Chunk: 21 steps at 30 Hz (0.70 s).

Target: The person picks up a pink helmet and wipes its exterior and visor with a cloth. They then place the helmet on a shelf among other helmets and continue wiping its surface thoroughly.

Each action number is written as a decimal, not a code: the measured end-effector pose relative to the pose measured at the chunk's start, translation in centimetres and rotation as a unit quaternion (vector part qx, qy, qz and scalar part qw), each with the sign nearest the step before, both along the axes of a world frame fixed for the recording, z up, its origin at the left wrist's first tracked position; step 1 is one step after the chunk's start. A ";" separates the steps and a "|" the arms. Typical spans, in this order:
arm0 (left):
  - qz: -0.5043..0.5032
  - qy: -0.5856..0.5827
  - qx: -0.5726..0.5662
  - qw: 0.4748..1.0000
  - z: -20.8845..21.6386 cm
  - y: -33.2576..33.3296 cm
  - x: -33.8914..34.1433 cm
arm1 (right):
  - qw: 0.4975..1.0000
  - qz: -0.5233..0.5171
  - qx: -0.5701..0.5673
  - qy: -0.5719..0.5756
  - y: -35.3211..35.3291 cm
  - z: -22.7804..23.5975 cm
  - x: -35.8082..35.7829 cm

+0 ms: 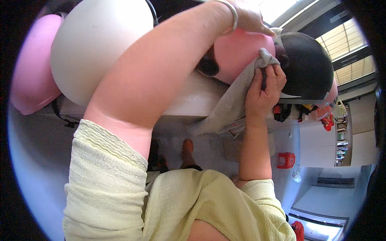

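In the middle, a pink helmet rests on a pale surface. Over its far side reaches my left hand, closed on its top edge, with a light-coloured ring-shaped bracelet on the wrist; most of its fingers are hidden. My right hand is closed on a grey cloth, with a bunched end pressed to the pink helmet's near right side. The cloth's long end hangs over the surface's front edge. Right beside the pink helmet sits a black helmet.
At the left stand a white helmet and another pink helmet. Dark straps with buckles dangle over the edge at right. On the floor is a red stool. A cabinet with shelved items stands farther right, below a barred window.
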<state>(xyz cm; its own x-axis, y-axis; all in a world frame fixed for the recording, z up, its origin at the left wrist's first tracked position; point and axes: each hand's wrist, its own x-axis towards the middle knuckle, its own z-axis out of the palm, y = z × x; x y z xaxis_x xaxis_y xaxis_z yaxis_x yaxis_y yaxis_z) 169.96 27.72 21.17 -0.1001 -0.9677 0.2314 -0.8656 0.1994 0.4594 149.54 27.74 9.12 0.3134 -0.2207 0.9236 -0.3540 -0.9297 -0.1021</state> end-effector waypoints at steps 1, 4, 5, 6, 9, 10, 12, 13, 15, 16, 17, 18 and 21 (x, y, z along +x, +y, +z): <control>0.019 -0.039 0.033 0.999 1.4 0.1 1.1 | 1.000 0.003 0.001 0.014 0.0 0.1 0.0; 0.075 -0.087 -0.064 0.991 -0.2 -1.3 3.4 | 0.999 -0.001 -0.024 0.046 1.3 0.0 0.7; 0.068 0.022 -0.064 0.995 -2.2 -2.5 3.4 | 0.998 -0.014 -0.035 0.051 1.1 -0.6 0.6; 0.063 0.131 -0.059 0.988 -3.0 -2.0 2.9 | 0.997 -0.023 -0.044 0.057 1.1 -1.2 0.4; 0.121 0.120 -0.060 0.983 -2.9 -1.9 2.2 | 0.978 0.006 -0.134 0.159 0.6 -0.1 -0.5; 0.127 0.122 -0.063 0.982 -3.1 -1.8 2.3 | 0.969 0.018 -0.158 0.191 0.8 0.6 -0.5; 0.133 0.129 -0.065 0.981 -2.9 -1.7 2.0 | 0.962 0.014 -0.188 0.197 1.4 2.1 0.8; 0.139 0.130 -0.059 0.980 -2.8 -1.5 1.8 | 0.957 0.019 -0.203 0.208 1.5 2.8 2.1; 0.111 0.150 -0.087 0.979 -3.1 -1.4 2.1 | 0.943 0.002 -0.221 0.249 1.9 4.3 4.5; 0.133 0.173 -0.055 0.974 -3.2 -1.7 2.2 | 0.939 0.002 -0.219 0.264 2.1 4.6 4.3; 0.132 0.149 -0.061 0.978 -3.6 -1.9 2.0 | 0.935 0.003 -0.216 0.280 2.2 4.8 3.5; 0.135 0.126 -0.072 0.980 -3.5 -1.7 2.1 | 0.930 0.008 -0.220 0.294 2.3 5.2 3.1; 0.170 0.117 -0.067 0.976 -3.2 -1.5 0.6 | 0.922 -0.006 -0.214 0.323 2.6 4.5 0.2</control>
<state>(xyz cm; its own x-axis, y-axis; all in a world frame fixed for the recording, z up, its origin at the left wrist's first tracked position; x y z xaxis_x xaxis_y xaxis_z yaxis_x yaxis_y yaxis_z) 170.58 26.22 17.95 0.2935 -0.8951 0.3357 -0.7661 -0.0101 0.6427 149.77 30.33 13.67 0.8289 0.1143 0.5476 -0.2218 -0.8314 0.5094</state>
